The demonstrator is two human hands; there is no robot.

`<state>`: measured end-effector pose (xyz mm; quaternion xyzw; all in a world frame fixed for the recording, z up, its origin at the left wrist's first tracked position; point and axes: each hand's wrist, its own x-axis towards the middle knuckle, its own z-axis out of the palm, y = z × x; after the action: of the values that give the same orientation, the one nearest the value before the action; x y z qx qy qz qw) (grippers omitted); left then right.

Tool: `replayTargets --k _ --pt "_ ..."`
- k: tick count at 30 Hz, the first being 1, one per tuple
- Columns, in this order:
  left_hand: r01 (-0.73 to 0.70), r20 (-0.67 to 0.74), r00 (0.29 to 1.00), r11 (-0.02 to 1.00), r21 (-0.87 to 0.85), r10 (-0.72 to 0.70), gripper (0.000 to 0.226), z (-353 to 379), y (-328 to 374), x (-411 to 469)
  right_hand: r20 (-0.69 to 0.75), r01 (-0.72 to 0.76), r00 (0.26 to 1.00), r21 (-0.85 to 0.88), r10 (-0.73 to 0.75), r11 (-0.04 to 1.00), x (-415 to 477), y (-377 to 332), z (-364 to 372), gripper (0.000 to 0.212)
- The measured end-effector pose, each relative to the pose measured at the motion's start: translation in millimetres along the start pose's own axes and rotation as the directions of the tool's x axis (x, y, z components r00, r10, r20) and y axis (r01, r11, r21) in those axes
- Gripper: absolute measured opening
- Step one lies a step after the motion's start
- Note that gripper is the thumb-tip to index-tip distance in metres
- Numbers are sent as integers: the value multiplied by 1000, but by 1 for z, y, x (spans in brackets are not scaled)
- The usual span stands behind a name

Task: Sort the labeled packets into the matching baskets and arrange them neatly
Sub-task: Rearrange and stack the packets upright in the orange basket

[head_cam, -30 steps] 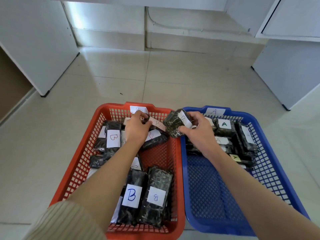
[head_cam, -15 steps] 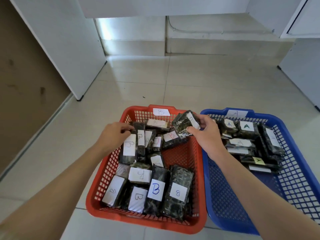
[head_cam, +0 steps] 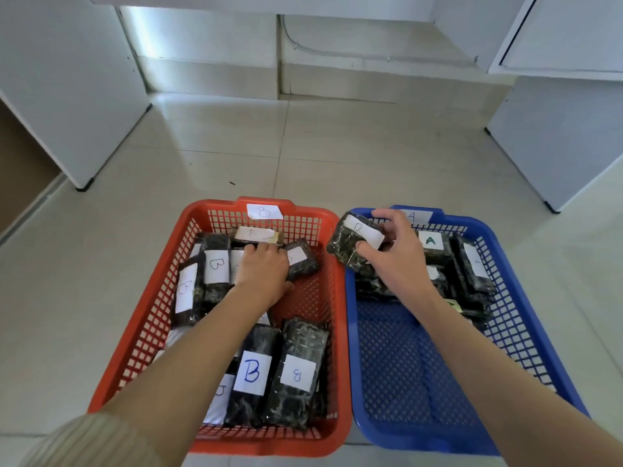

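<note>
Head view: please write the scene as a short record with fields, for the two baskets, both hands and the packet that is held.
red basket: tagged B; holds the B packets
blue basket: tagged A; the A packets are piled at its far end
right hand: grips one packet
held packet: label looks like B; above the border between both baskets
left hand: on B packets at the far end of the red basket; grip hidden

Red basket point(head_cam: 161, 318), tagged B, and blue basket point(head_cam: 526, 335), tagged A, sit side by side. Dark wrapped B packets point(head_cam: 251, 372) with white labels lie in red, jumbled at the far end. A packets point(head_cam: 435, 246) are piled at blue's far end. Odd B packet point(head_cam: 350, 244) is tilted over the adjoining rims, gripped by right hand point(head_cam: 394, 257).
</note>
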<state>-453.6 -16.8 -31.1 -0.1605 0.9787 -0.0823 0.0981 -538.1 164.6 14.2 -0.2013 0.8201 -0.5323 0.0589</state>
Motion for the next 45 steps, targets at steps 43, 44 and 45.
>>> replayTargets --k 43,44,45 --pt "124 -24 990 934 -336 -140 71 23 3 -4 157 144 981 -171 -117 975 4 15 7 50" --pt "115 -28 991 945 -306 -129 70 22 4 -5 154 137 982 -172 -111 976 4 14 7 50" --pt "102 -40 992 950 -296 -119 68 21 4 -6 146 133 983 -175 -108 976 4 13 8 50"
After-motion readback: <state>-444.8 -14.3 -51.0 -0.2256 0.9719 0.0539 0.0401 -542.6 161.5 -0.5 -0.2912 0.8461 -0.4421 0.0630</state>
